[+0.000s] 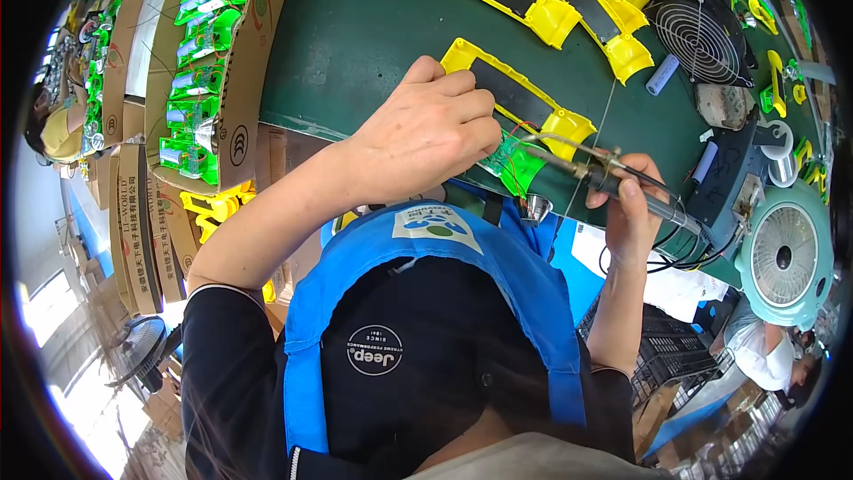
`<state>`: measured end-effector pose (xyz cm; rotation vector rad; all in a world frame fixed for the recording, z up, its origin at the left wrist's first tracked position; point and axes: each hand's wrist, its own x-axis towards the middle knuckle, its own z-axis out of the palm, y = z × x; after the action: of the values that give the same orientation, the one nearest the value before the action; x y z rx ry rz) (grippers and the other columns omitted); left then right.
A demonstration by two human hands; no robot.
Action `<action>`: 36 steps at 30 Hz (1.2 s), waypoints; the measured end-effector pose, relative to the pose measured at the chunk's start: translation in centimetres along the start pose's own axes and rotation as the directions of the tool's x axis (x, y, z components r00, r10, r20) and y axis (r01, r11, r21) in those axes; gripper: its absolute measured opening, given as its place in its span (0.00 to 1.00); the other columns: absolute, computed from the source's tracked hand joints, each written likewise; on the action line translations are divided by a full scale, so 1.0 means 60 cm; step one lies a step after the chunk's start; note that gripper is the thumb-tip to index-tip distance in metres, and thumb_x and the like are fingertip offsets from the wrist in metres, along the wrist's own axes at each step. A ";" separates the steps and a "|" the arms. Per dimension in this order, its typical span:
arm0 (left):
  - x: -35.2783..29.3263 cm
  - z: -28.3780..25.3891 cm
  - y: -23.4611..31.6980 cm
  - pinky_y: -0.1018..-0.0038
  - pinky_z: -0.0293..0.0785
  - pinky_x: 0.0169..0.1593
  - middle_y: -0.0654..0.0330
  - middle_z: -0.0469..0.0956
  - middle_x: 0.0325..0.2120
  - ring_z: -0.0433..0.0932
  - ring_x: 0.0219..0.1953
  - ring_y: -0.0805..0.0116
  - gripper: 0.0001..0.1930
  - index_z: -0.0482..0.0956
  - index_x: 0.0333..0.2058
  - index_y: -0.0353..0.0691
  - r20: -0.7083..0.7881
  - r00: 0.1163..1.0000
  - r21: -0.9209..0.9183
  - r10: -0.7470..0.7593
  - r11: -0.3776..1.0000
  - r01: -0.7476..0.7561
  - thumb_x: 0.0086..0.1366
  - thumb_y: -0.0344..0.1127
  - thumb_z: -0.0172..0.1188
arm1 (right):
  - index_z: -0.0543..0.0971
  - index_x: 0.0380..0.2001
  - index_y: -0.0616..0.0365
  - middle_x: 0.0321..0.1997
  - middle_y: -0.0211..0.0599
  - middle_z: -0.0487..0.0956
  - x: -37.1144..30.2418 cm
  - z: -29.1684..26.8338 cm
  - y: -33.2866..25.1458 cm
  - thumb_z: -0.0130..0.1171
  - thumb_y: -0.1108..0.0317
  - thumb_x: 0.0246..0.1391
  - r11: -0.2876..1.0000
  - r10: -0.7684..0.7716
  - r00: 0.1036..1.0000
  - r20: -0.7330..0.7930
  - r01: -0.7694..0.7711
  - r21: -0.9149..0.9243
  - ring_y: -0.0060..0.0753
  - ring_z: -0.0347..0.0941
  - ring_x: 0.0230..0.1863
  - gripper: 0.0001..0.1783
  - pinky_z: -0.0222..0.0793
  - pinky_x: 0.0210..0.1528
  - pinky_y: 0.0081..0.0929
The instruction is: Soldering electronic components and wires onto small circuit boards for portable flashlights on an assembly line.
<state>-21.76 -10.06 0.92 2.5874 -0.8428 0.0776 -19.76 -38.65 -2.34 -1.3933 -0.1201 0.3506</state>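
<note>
My right hand point(635, 200) grips a soldering iron point(613, 185) with a thin metal feed tube along it, its tip angled left. Under that tip, at the table's near edge, lies a bright green plastic lamp housing point(524, 169) with a small green circuit board point(499, 158) and a silver reflector point(536, 208). My left hand point(440, 129) is closed right beside the board; its fingertips and whatever they pinch are hidden under the hand. Just beyond both hands a yellow plastic frame point(569, 124) rests on the green tabletop point(342, 27).
More yellow frames point(555, 22) lie at the far side. A black fan point(702, 31), a blue cylindrical battery point(663, 75) and a teal fan point(785, 252) are on the right. At left stands a cardboard box point(244, 80) of green lamp assemblies point(191, 116). Black cables point(684, 258) trail from the iron.
</note>
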 end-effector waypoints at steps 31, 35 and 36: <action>-0.118 -0.011 -0.046 0.57 0.68 0.49 0.50 0.72 0.44 0.70 0.47 0.49 0.26 0.68 0.43 0.40 -0.186 0.983 -0.043 0.005 0.999 -0.014 0.44 0.31 0.67 | 0.71 0.46 0.56 0.36 0.37 0.80 0.169 0.083 0.016 0.60 0.74 0.53 0.767 -0.413 0.900 0.142 0.427 -0.479 0.25 0.77 0.38 0.17 0.71 0.40 0.22; -0.115 -0.039 -0.054 0.56 0.69 0.47 0.48 0.71 0.43 0.70 0.44 0.45 0.27 0.65 0.42 0.40 -0.448 0.860 -0.152 -0.242 0.969 0.194 0.44 0.29 0.70 | 0.67 0.48 0.61 0.40 0.43 0.78 0.075 0.036 0.026 0.58 0.70 0.56 0.864 -0.367 0.927 -0.077 0.310 -0.397 0.35 0.78 0.41 0.18 0.73 0.47 0.30; -0.078 -0.047 -0.064 0.58 0.69 0.47 0.50 0.71 0.41 0.70 0.44 0.46 0.27 0.65 0.43 0.40 -0.484 0.807 -0.186 -0.340 0.940 0.285 0.45 0.28 0.69 | 0.66 0.48 0.61 0.40 0.44 0.77 0.059 0.034 0.028 0.57 0.68 0.57 0.876 -0.391 0.916 -0.090 0.340 -0.342 0.36 0.78 0.41 0.19 0.72 0.48 0.31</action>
<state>-23.18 -3.55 1.24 2.3891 -0.2118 0.5794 -17.32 -35.43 -4.03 -1.6755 -0.3194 -0.1051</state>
